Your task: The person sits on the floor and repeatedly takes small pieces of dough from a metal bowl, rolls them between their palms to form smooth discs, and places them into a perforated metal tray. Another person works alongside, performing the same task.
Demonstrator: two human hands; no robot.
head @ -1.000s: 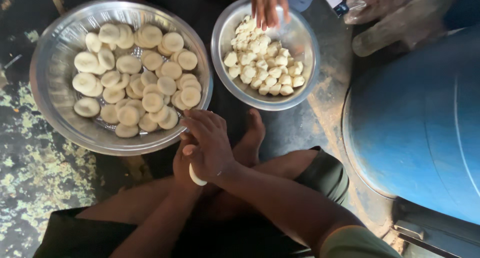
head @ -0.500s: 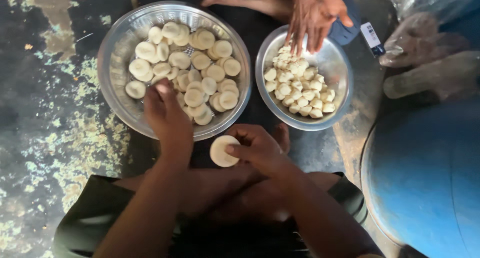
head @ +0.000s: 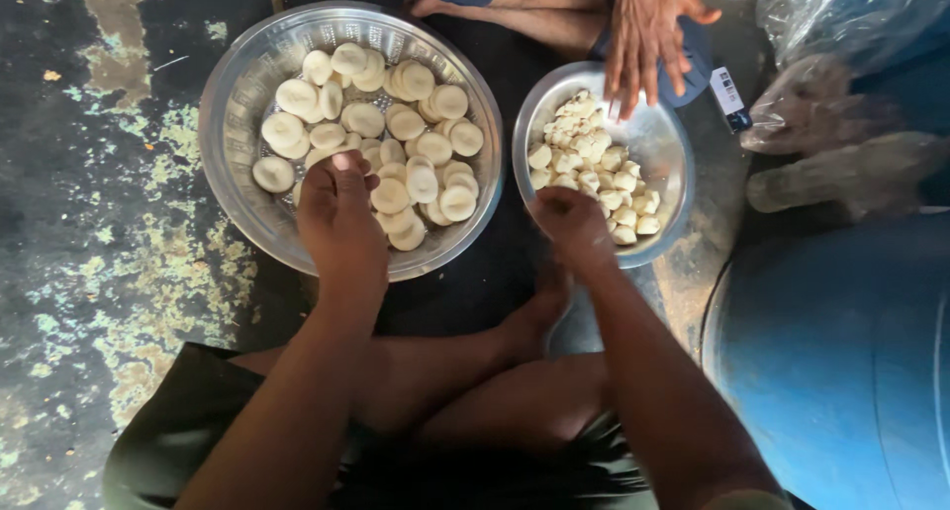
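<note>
- far left it's just the floor (head: pixel 89 273), dark with flaky pale green patches
- two steel bowls sit on it. the big bowl (head: pixel 230 124) on the left has flattened dough discs (head: pixel 396 124) piled up, I count roughly 30 showing, some overlap so can't be exact
- left hand (head: pixel 336 218) is down over the near edge of that pile, fingers curled onto the discs, but I can't tell if the grip actually has one or is just resting there
- the small bowl (head: pixel 668 154) is just beside the big one, holding little rough dough lumps (head: pixel 594 164), around 30ish too, too bunched to count properly
- right hand (head: pixel 572 223) is at the near rim of the small bowl, grip closed up in a loose fist by the lumps, whatever's inside is hidden
- another person's hand (head: pixel 648 35) hangs fingers-down over the far rim of the small bowl
- one blue drum (head: pixel 841 371) at bottom right, and one clear plastic bag (head: pixel 841 124) above it
</note>
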